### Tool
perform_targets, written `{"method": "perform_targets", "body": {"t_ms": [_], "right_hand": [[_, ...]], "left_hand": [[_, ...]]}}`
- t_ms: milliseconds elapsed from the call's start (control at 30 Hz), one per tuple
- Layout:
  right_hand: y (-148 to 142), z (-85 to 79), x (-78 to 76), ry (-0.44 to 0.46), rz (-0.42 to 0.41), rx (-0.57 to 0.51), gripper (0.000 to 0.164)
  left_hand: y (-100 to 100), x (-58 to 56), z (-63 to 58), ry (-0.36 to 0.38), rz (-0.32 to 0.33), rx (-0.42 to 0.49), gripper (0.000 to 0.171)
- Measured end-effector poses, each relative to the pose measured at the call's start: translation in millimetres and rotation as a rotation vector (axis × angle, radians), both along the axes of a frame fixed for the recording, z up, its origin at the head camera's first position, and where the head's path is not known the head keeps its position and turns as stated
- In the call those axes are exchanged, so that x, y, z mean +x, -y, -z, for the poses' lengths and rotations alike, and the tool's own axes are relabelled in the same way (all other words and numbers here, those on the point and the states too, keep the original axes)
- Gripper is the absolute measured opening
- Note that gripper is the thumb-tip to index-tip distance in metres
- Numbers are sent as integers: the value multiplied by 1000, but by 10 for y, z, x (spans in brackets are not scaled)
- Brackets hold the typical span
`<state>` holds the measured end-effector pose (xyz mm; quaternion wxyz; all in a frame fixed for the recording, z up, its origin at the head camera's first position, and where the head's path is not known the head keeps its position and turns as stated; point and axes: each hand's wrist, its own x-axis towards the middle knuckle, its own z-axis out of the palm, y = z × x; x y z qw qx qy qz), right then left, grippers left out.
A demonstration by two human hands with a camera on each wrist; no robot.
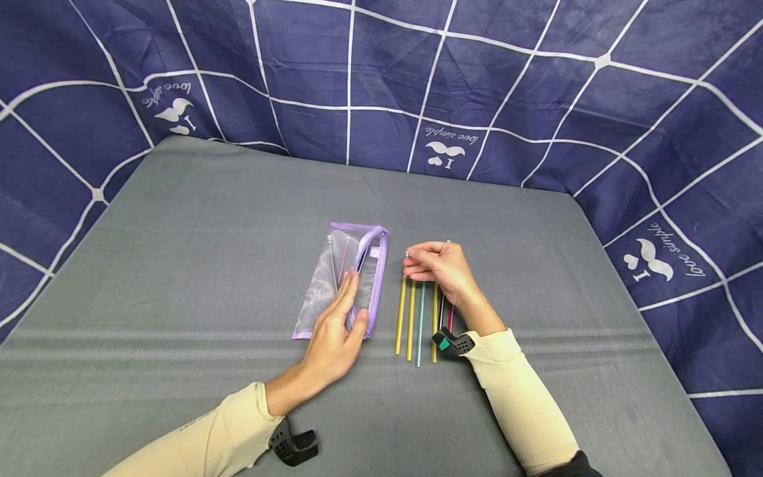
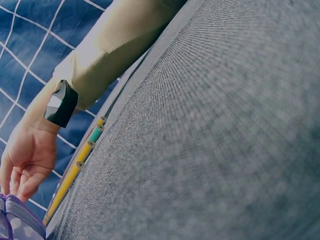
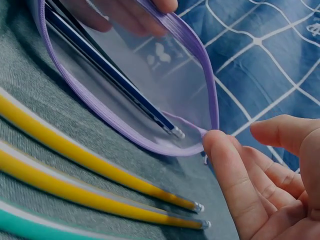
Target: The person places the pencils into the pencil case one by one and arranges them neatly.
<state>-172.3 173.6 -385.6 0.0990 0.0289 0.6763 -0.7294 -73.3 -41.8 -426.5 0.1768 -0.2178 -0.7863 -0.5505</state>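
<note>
A clear mesh pencil pouch [image 1: 316, 301] with purple trim lies mid-table, its zipped mouth spread wide. My left hand [image 1: 334, 334] grips the raised side of that mouth, fingers outside the mesh and thumb within the opening. Through the mesh shows a dark blue pencil [image 3: 110, 70] with a silver eraser end, alongside other slim pencils. My right hand [image 1: 441, 268] hovers over the far ends of the loose pencils, thumb and fingertips apart with nothing between them. Nearest the pouch are yellow pencils [image 1: 400, 324], then a teal pencil [image 1: 420, 331].
Further right, partly under my right wrist, lie another yellow pencil [image 1: 434, 344], a black pencil [image 1: 442, 311] and a red pencil [image 1: 450, 318]. The grey table [image 1: 208, 265] is bounded by a blue gridded cloth [image 1: 393, 79] at the back and sides.
</note>
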Motion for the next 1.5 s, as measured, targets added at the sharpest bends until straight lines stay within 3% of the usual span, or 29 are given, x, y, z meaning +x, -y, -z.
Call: {"method": "perform_targets", "body": {"t_ms": [133, 467, 567, 733, 867, 1267, 1500], "right_hand": [[-45, -1, -9, -3, 11, -1, 24], [-158, -23, -31, -5, 38, -3, 34], [-212, -44, -44, 2, 50, 15, 28], [-318, -57, -67, 6, 62, 35, 5], [-389, -55, -87, 6, 56, 50, 7], [-571, -53, -124, 34, 75, 188, 9], [-684, -61, -122, 92, 67, 328, 14]], "left_hand": [[-3, 1, -2, 6, 0, -1, 58], [-3, 4, 15, -6, 1, 4, 58], [-1, 4, 17, -7, 2, 5, 57], [1, 3, 19, -3, -3, -2, 57], [1, 0, 19, 2, -3, -2, 57], [-6, -2, 5, 7, 1, 1, 57], [-4, -4, -4, 18, 10, 9, 58]]}}
